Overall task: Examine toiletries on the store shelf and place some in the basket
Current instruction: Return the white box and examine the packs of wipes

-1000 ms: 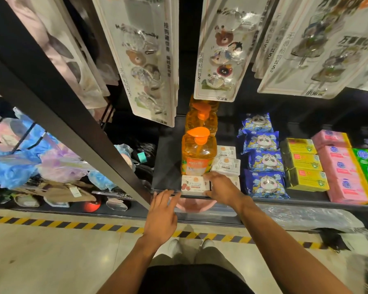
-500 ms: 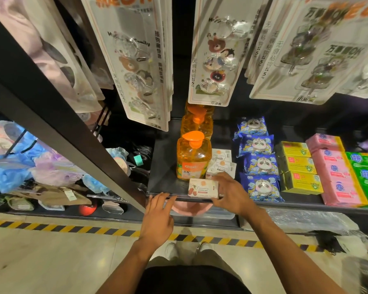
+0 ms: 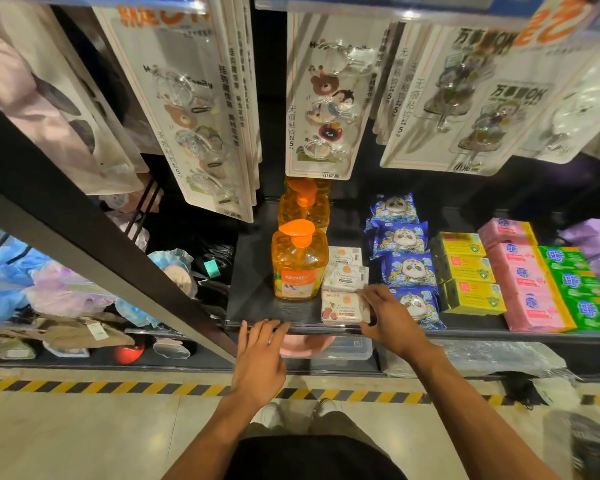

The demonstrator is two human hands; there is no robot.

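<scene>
Small white toiletry box [image 3: 343,308], printed with red fruit, lies flat at the front edge of the black shelf [image 3: 253,271], just right of the orange pump bottle [image 3: 300,261]. The right hand [image 3: 392,320] grips the box's right end, fingers curled over the top and thumb against the near corner. The left hand [image 3: 260,358] holds nothing; its fingers are straight and slightly spread, the tips reaching the shelf's front edge to the left of the box. Two matching white boxes [image 3: 345,277] lie in a row behind the held one. Toward the right edge of the shelf stand rows of blue panda packets [image 3: 409,271], yellow boxes [image 3: 471,271], pink boxes [image 3: 520,282] and green boxes [image 3: 582,292]. Hook cards [image 3: 321,98] hang above the shelf.
</scene>
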